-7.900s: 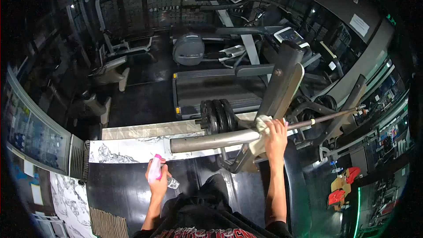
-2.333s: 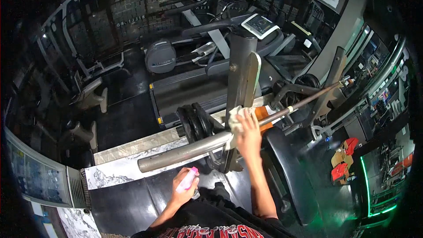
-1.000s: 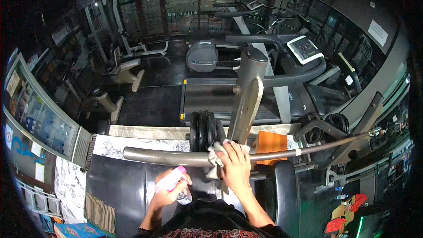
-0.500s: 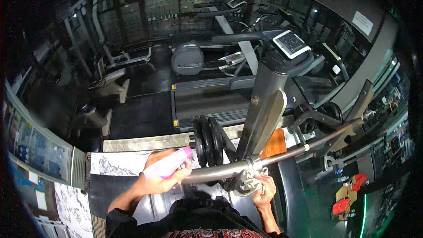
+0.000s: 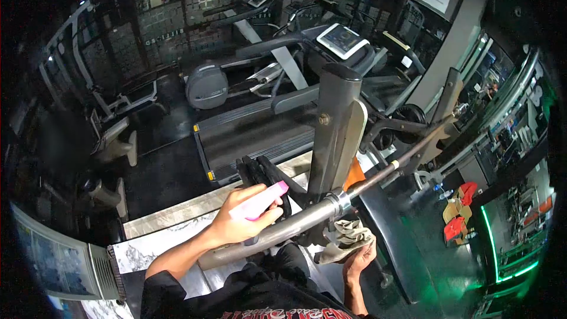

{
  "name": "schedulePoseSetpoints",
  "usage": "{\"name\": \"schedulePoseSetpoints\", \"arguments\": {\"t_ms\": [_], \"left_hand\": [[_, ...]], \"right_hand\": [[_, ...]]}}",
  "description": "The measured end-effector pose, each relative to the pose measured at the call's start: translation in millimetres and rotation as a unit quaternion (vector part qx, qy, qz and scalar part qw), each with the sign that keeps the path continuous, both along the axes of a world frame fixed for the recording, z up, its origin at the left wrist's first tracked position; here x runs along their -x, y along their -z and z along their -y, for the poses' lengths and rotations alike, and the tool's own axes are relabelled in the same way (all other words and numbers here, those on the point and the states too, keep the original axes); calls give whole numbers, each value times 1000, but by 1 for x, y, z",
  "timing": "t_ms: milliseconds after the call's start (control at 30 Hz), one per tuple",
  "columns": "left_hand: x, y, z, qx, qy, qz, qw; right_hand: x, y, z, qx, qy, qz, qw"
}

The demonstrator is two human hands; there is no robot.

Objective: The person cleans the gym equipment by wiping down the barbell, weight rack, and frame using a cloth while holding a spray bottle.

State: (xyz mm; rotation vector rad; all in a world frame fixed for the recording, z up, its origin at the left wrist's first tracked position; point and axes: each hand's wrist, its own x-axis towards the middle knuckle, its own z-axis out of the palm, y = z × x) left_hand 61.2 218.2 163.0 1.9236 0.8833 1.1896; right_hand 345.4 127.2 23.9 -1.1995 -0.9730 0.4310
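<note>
Largest, at the back: a treadmill (image 5: pixel 257 133) with a dark belt. Next, a long barbell (image 5: pixel 295 223), slanting from lower left to upper right, thicker at the near end. Beneath its thinner stretch, a black padded bench (image 5: pixel 390 242), just right of a stout grey upright (image 5: pixel 333 136). Behind the thick end, dark weight plates (image 5: pixel 255 171), partly hidden. Above that end, left hand (image 5: pixel 243 215), fingers wrapped round a translucent spray bottle (image 5: pixel 258 204), pink head tilted up and rightward. Below the bar, right hand (image 5: pixel 360 257), pinching a crumpled pale cloth (image 5: pixel 344 239); contact with metal impossible to tell. Smallest, just above the cloth: a shiny collar (image 5: pixel 338 202).
</note>
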Motion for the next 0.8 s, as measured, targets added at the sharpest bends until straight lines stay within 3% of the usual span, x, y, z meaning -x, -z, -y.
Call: {"name": "schedulePoseSetpoints", "arguments": {"t_ms": [67,233,333,400,500,567,600,800], "left_hand": [[-1,-5,-3,42,18,8,999],[-6,4,-11,-9,19,-18,1000],[-10,9,-12,-54,23,-36,998],[-15,11,-12,-30,24,-25,999],[-23,16,-17,-81,10,27,996],[-26,11,-18,49,2,73,996],[-28,9,-20,49,2,74,996],[-38,7,-39,-68,-14,121,990]], "right_hand": [[5,-2,2,-12,10,4,1000],[16,-14,3,-49,-14,-61,997],[18,-24,1,-64,13,-43,997],[23,-32,-7,-89,61,-43,993],[17,-39,-12,-135,70,-39,988],[11,-44,-19,-152,75,-19,985],[12,-52,-24,-155,95,-12,983],[0,-83,-59,-258,41,-28,965]]}}
